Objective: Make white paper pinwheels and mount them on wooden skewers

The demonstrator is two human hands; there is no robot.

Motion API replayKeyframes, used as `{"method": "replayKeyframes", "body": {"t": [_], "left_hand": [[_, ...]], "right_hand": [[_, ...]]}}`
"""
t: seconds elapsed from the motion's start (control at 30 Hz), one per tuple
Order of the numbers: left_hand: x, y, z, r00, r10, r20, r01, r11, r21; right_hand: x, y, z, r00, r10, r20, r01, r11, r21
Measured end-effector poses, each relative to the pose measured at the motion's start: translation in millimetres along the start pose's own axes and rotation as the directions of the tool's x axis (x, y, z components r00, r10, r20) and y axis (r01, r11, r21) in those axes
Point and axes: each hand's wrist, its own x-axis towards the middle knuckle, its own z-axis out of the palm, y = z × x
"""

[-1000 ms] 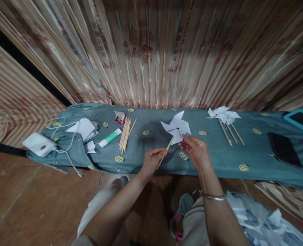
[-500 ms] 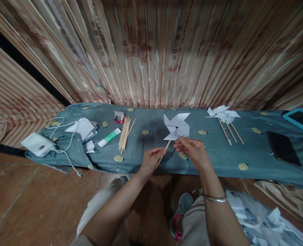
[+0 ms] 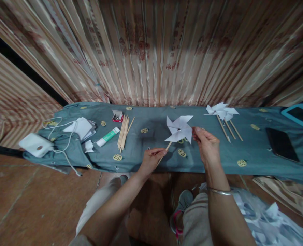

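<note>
In the head view, my left hand (image 3: pixel 151 160) is closed round the thin wooden stick (image 3: pixel 168 146) of a white paper pinwheel (image 3: pixel 175 124). A round silver pin head (image 3: pixel 178 130) shows at the wheel's centre. The pinwheel is held up over the cloth, its face toward me. My right hand (image 3: pixel 206 143) is at the wheel's right side, thumb and fingers pinched together at the edge of a blade. How much paper lies between those fingertips is hard to see.
Finished pinwheels (image 3: pixel 221 111) lie at right, near a black phone (image 3: pixel 282 144) and a blue-framed device (image 3: pixel 301 116). Leftward are loose sticks (image 3: pixel 123 133), a box of pins (image 3: pixel 117 117), a glue stick (image 3: pixel 107 136), cut paper (image 3: pixel 82 129) and a white power bank (image 3: pixel 36 145) with cable.
My right hand has moved from the wheel's lower edge to its right side. The wheel has turned slightly and shifted a little right. My left hand keeps its hold on the stick.
</note>
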Motion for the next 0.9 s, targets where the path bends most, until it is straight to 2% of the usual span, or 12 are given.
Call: {"method": "replayKeyframes", "body": {"t": [0.33, 0.9], "left_hand": [[0, -2, -1.8, 1.000, 0.018, 0.004, -0.018, 1.000, 0.023], [1, 5, -2.9, 1.000, 0.018, -0.026, -0.017, 1.000, 0.002]], "right_hand": [[-5, -2, 6, 0.995, 0.057, 0.078, -0.058, 0.998, 0.013], [-14, 0, 13, 0.983, 0.121, 0.138, -0.122, 0.993, -0.004]]}}
